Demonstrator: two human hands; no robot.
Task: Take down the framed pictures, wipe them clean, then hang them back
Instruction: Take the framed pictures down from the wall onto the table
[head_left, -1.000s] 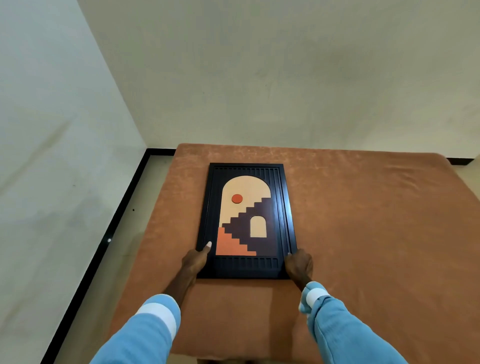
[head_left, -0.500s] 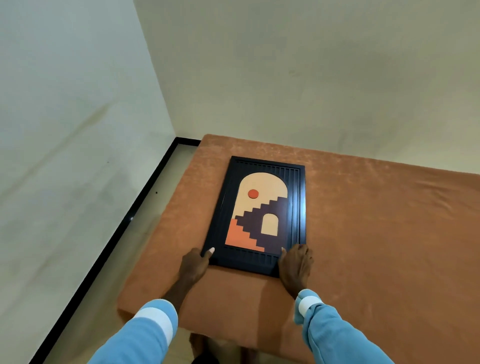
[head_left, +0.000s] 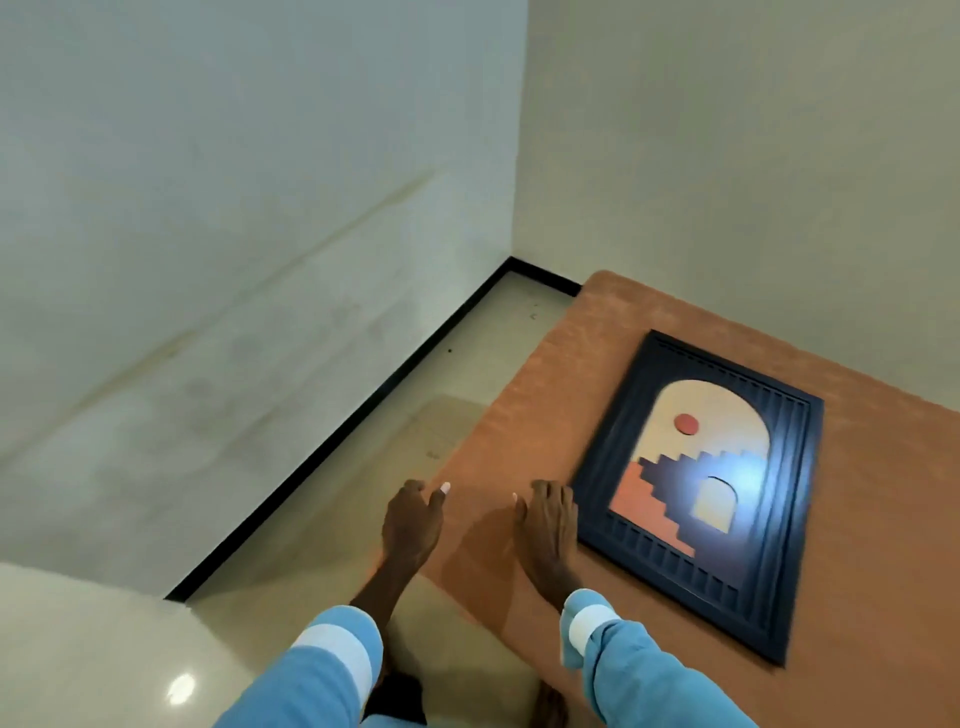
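Lower centre, the left hand (head_left: 413, 525) and right hand (head_left: 548, 525) were loose and empty, fingers slack, having just let go. Right of them the picture (head_left: 701, 483) lay flat, face up, on the orange cloth (head_left: 883, 519): taken down, wiping likely next.

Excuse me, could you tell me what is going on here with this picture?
A person in light-blue sleeves stands beside a framed picture lying flat, face up, on an orange-covered surface. Neither hand has a grip on it: the left hand is open near the cover's edge, the right hand open just beside the frame. No cloth is in view, so wiping seems not yet begun.
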